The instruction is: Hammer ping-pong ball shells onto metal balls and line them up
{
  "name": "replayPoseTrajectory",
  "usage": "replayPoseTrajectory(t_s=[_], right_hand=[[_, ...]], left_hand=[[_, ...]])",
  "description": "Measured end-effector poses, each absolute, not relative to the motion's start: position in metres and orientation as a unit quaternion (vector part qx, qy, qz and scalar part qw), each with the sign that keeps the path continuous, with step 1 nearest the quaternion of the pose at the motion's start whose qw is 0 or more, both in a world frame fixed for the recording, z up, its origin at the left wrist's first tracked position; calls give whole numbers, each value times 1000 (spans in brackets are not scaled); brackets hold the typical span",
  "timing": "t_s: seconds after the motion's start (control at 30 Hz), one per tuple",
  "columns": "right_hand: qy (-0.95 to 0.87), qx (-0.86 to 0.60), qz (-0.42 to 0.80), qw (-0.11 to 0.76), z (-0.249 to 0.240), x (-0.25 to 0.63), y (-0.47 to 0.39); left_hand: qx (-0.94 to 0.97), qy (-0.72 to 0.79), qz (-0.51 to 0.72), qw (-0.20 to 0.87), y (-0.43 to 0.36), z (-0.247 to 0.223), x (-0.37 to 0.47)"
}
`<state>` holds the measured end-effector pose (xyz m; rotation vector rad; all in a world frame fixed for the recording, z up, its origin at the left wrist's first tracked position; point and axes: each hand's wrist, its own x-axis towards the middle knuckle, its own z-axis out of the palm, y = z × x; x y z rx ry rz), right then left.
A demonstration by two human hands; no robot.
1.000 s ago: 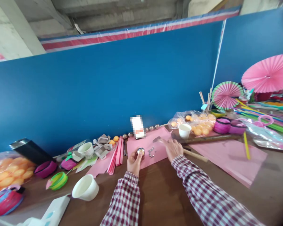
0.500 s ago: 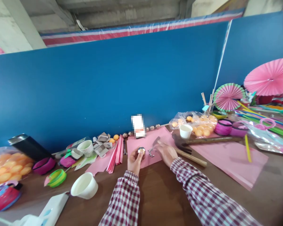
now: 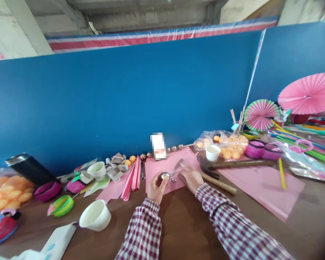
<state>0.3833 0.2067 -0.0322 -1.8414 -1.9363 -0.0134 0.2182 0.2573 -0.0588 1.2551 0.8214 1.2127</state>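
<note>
Pinched in my left hand (image 3: 157, 188) is a round, shiny metal bell (image 3: 165, 175), held over the pink paper (image 3: 176, 162). Several small silvery pieces (image 3: 173, 176) lie on the paper between my hands. My right hand (image 3: 190, 177) is just right of them, palm down with curled fingers; whether anything is between its fingertips is too small to tell. A hammer's wooden handle (image 3: 219, 183) extends to the right from beside my right hand, and its head partly shows beyond the fingers.
White cups (image 3: 95, 215) (image 3: 213, 153), folded pink strips (image 3: 130, 182) and grey cardboard pieces (image 3: 116, 169) surround the paper. Another long-handled tool (image 3: 243, 162) lies right. Bags of orange balls (image 3: 234, 146) stand at both sides. A blue partition (image 3: 124, 97) rises behind.
My left hand has moved slightly right with the bell, closer to the small silvery pieces. My right hand has moved slightly down. The camera view has shifted a little.
</note>
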Motion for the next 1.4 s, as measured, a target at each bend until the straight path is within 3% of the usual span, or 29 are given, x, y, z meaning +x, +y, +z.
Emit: replayPoseTrajectory(t_s=[0.57,0.7,0.97,1.13,1.4], right_hand=[[-713,-642,-46,279,-45,384,215],[-688,-642,-25,338,-41,381,212],[-642,-550,180,503,-43,364,213],[-578,-526,299,548,-39,364,212],[-374,-470,506,619,-44,364,215]], left_hand=[[554,368,499,555,258,-58,219],[571,382,494,533,258,-58,218],[611,379,445,534,250,-45,215],[616,364,482,506,253,-51,218],[645,361,445,505,254,-56,216]])
